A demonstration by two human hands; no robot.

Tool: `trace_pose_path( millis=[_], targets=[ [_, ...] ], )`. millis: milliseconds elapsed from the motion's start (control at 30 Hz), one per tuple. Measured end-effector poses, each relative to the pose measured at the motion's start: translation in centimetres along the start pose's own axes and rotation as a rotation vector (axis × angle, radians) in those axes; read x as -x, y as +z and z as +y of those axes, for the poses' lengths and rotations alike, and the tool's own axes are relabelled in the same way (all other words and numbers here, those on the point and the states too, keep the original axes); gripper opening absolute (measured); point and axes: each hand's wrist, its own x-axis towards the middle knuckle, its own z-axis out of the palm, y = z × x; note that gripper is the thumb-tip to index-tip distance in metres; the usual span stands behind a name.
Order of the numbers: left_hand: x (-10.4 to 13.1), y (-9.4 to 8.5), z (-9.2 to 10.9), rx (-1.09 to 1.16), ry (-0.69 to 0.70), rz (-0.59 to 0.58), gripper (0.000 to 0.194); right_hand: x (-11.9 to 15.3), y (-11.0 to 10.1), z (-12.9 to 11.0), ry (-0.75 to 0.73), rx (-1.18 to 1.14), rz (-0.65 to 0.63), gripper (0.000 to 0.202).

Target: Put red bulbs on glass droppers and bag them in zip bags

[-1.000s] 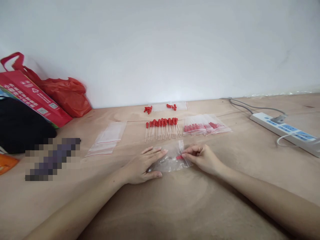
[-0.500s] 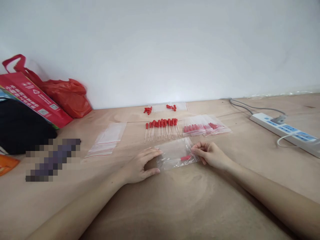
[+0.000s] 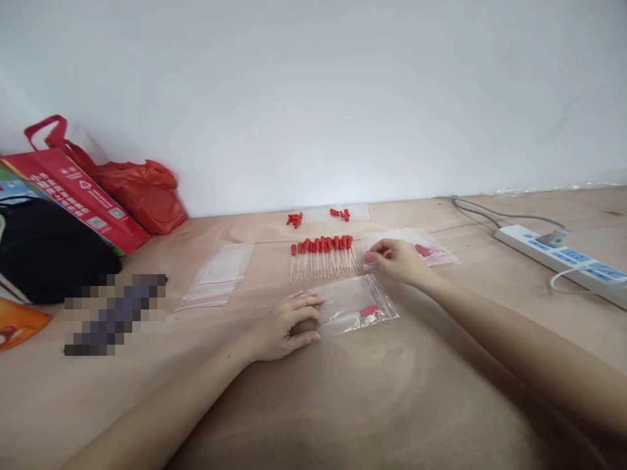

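A clear zip bag with a red-topped dropper inside lies flat on the wooden table. My left hand rests at the bag's left edge, fingers apart. Beyond the bag, my right hand is over the left part of the filled bags, thumb and forefinger together; what they pinch, if anything, is hidden. Several droppers with red bulbs lie in a row behind the clear bag. Flat, clear bags are stacked to the left.
Loose red bulbs and another bag lie near the wall. A power strip with cables is at the right. Red bags, a black bag and a blurred dark object are at the left.
My right hand has left the right edge of the clear bag and moved away from me to the filled bags. My left hand stays beside the clear bag. The view has shifted slightly.
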Motion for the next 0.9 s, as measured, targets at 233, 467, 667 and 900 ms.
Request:
trace_pose_path(
  millis=[233,467,667,900],
  targets=[
    [0.0,-0.4,0.4,-0.012,-0.002,-0.024,0.020,-7.5,3.6,-1.9,0.198,0.195,-0.156,0.014],
    [0.1,-0.3,0.3,-0.032,-0.019,-0.057,0.032,-9.7,4.9,-1.8,0.334,0.164,-0.154,0.003],
    [0.0,-0.4,0.3,-0.043,-0.014,-0.058,0.032,-8.7,2.2,-1.8,0.319,-0.022,-0.103,0.013],
    [0.0,-0.3,0.1,-0.055,-0.013,-0.056,0.033,-0.9,-3.0,0.9,0.102,-0.555,0.305,0.015]
  ],
)
